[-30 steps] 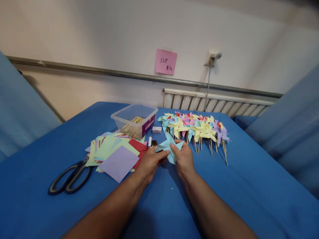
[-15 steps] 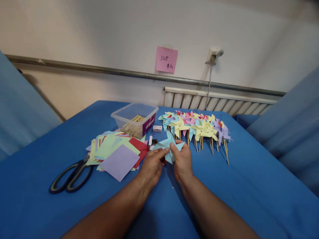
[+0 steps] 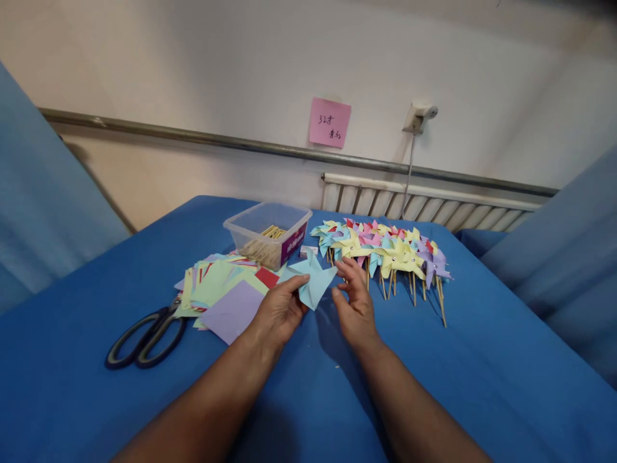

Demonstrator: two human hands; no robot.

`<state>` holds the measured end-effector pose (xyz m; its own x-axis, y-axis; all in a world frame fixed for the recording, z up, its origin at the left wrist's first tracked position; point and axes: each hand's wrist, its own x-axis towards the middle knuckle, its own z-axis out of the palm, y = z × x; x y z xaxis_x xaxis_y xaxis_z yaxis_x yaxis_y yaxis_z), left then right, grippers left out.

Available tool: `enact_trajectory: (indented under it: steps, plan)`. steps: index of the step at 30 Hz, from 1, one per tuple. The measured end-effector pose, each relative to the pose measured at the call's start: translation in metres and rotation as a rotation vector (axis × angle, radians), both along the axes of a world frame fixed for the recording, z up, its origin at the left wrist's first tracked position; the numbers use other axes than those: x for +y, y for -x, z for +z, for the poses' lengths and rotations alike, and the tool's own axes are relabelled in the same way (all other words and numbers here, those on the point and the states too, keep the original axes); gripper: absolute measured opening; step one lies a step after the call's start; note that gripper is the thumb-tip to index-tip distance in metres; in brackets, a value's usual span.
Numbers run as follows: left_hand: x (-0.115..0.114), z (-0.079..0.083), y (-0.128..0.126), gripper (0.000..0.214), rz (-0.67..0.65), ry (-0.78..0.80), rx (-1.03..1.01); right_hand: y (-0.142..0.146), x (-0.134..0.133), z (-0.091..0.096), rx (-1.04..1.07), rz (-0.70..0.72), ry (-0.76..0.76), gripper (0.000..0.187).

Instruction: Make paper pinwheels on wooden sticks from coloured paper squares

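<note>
centrally, the left hand [image 3: 282, 312] pinches 1 light-blue paper pinwheel [image 3: 314, 278]. right hand [image 3: 357, 305]: fingers loosely spread near its 3 o'clock tip; contact unclear. relative to it: paper stack [image 3: 214, 283] at 9 o'clock, scissors [image 3: 166, 314] at 8, stick-mounted pinwheels [image 3: 398, 254] at 2.

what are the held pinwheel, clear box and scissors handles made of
Held pinwheel: apparently matte paper, thin and folded. Box: probably clear, slightly shiny plastic, since sticks show through its wall. Scissors handles: likely matte dark plastic, judging by thick rounded loops, possibly rubber-lined where paler.
</note>
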<state>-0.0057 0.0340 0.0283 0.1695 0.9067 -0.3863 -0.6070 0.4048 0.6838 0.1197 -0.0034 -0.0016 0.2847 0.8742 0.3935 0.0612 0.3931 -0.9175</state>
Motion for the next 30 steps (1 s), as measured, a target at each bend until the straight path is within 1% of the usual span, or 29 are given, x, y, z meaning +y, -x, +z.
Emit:
enact_trajectory:
  steps: [3,7,10,12,13,18,20,22,25,30]
  plan:
    - [0.001,0.0,0.002,0.021,-0.023,-0.023,0.012,-0.002,-0.004,0.005,-0.229,0.022,-0.108,0.03]
    - [-0.001,-0.002,0.002,0.023,-0.053,-0.059,0.043,-0.002,-0.006,0.007,-0.314,0.048,-0.128,0.023]
    - [-0.003,-0.004,0.001,0.021,-0.056,-0.069,0.05,-0.003,-0.005,0.007,-0.273,0.062,-0.099,0.012]
    - [-0.004,-0.004,0.0,0.019,-0.059,-0.072,0.064,-0.004,-0.002,0.005,-0.2,0.064,-0.065,0.004]
    - [-0.004,-0.004,-0.001,0.018,-0.061,-0.077,0.072,-0.004,-0.001,0.003,-0.153,0.065,-0.046,0.003]
    - [-0.009,-0.004,-0.004,0.015,-0.092,-0.093,0.102,-0.005,0.009,-0.008,0.108,0.054,0.068,0.016]
    - [-0.01,-0.005,-0.005,0.012,-0.096,-0.096,0.12,-0.005,0.012,-0.012,0.159,0.047,0.099,0.019]
    - [-0.011,-0.005,-0.006,0.011,-0.091,-0.115,0.129,-0.005,0.013,-0.014,0.149,0.04,0.107,0.019]
    - [-0.012,-0.005,-0.007,0.011,-0.087,-0.129,0.149,-0.006,0.013,-0.014,0.068,0.027,0.101,0.018]
    - [-0.014,-0.001,-0.009,0.012,-0.081,-0.131,0.195,-0.01,0.014,-0.013,0.001,0.01,0.115,0.02]
